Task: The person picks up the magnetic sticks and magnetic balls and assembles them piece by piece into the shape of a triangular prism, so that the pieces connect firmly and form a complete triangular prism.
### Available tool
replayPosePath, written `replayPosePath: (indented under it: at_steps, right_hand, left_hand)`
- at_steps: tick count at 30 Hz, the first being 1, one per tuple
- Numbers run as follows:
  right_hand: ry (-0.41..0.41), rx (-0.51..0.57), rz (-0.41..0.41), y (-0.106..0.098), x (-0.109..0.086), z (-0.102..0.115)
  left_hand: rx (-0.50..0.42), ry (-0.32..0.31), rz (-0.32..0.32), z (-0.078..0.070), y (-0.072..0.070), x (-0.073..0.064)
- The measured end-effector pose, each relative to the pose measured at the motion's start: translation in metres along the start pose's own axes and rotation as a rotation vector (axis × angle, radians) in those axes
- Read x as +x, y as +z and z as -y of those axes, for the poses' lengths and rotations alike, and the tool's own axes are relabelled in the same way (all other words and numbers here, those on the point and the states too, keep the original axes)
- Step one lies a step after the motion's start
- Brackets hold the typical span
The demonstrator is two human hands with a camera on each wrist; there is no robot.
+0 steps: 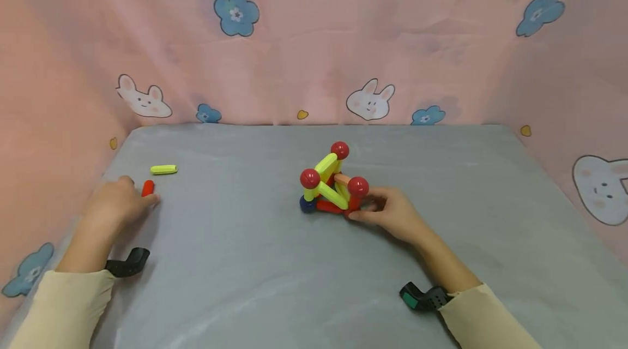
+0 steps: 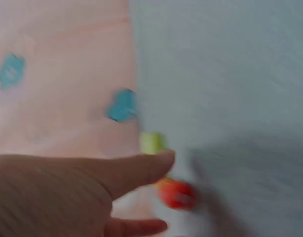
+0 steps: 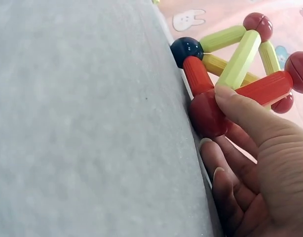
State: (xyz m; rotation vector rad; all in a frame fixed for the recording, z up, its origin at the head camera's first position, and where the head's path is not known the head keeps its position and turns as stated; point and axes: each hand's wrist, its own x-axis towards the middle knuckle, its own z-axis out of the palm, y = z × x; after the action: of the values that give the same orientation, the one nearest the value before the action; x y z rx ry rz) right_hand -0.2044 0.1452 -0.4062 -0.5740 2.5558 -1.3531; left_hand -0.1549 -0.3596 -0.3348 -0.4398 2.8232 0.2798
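Note:
A frame of building sticks and balls (image 1: pixel 333 196) stands right of the middle of the table. Yellow-green, red and orange sticks join red balls and one dark blue ball (image 3: pixel 186 52). My right hand (image 1: pixel 394 212) pinches a lower red ball (image 3: pixel 208 114) of it, thumb on the near side and fingers behind. Far to the left, my left hand (image 1: pixel 115 202) is beside a loose red stick (image 1: pixel 148 188), thumb and fingers spread apart around it. In the blurred left wrist view the red stick's end shows between thumb and finger. Just beyond lies a yellow-green stick (image 1: pixel 164 169).
Grey cloth covers the table (image 1: pixel 235 251). A pink curtain (image 1: pixel 294 54) with rabbits and blue flowers hangs behind and along both sides, close to the left hand. Black bands (image 1: pixel 128 263) sit on both wrists.

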Motion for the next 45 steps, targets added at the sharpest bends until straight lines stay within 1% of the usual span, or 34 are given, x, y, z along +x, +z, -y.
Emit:
replayPosePath:
  at_steps: [2,3,5,7,9,12,14,15,16,17,18,19,20,22,24,26,27,28,30,31,33,36,40,45]
  right_hand:
    - [0.027,-0.004,-0.037,-0.005,-0.006,-0.005]
    - [0.038,-0.005,-0.05,-0.007,-0.009,-0.007]
    - [0.059,-0.007,-0.068,-0.01,-0.013,-0.009]
    - [0.071,-0.009,-0.068,-0.01,-0.014,-0.009]
    - [0.08,-0.005,-0.062,-0.008,-0.012,-0.009]
    - [0.079,-0.002,-0.058,-0.004,-0.007,-0.006]
    - [0.071,0.011,-0.053,-0.001,-0.005,-0.004]
    - [0.064,0.019,-0.049,0.0,-0.004,-0.003]
    - [0.059,0.025,-0.045,0.001,-0.003,-0.002]
    - [0.054,0.035,-0.041,0.001,-0.003,-0.002]
    - [0.049,0.047,-0.038,0.001,-0.002,-0.001]
    - [0.044,0.052,-0.037,0.001,-0.002,-0.001]
    - [0.042,0.056,-0.034,0.001,-0.002,0.0]
    - [0.043,0.059,-0.035,0.0,-0.001,0.001]
    - [0.044,0.062,-0.034,0.0,0.0,0.001]
    - [0.046,0.065,-0.028,0.001,0.001,0.001]
    - [0.044,0.069,-0.026,0.001,0.002,0.001]
    - [0.039,0.074,-0.024,0.002,0.002,0.0]
    - [0.028,0.074,-0.024,0.003,0.003,-0.002]
    - [0.022,0.078,-0.024,0.004,0.003,-0.003]
    - [0.008,0.081,-0.026,0.004,0.003,-0.004]
    - [-0.007,0.088,-0.03,0.005,0.002,-0.006]
    - [-0.015,0.095,-0.038,0.003,-0.001,-0.006]
    - [0.005,0.098,-0.045,0.001,-0.004,-0.009]
  left_hand:
    - [-0.048,-0.014,0.016,-0.001,0.006,0.011]
    - [-0.071,-0.011,0.01,-0.003,0.008,0.017]
    - [-0.103,0.003,-0.007,-0.005,0.01,0.027]
    - [-0.117,0.029,-0.013,-0.004,0.009,0.034]
    - [-0.097,0.074,-0.018,-0.002,0.007,0.039]
    - [-0.038,0.149,-0.035,0.0,0.004,0.043]
    - [0.002,0.219,-0.047,-0.003,0.002,0.041]
    - [0.018,0.263,-0.05,-0.007,0.001,0.039]
    - [0.02,0.318,-0.056,-0.013,-0.002,0.034]
    - [0.01,0.371,-0.062,-0.022,-0.005,0.026]
    - [-0.021,0.428,-0.076,-0.034,-0.008,0.016]
    - [-0.06,0.475,-0.09,-0.05,-0.012,0.004]
    - [-0.108,0.53,-0.118,-0.067,-0.015,-0.008]
    - [-0.188,0.636,-0.194,-0.107,-0.019,-0.031]
    - [-0.237,0.734,-0.266,-0.147,-0.019,-0.048]
    - [-0.229,0.842,-0.317,-0.182,-0.016,-0.056]
    - [-0.211,0.883,-0.327,-0.197,-0.014,-0.058]
    - [-0.198,0.922,-0.328,-0.21,-0.012,-0.059]
    - [-0.17,0.997,-0.323,-0.23,-0.008,-0.056]
    - [-0.159,1.027,-0.317,-0.238,-0.005,-0.054]
    - [-0.146,1.072,-0.309,-0.248,0.001,-0.049]
    - [-0.151,1.122,-0.294,-0.255,0.009,-0.044]
    - [-0.153,1.145,-0.279,-0.26,0.017,-0.04]
    - [-0.095,1.157,-0.269,-0.264,0.02,-0.042]
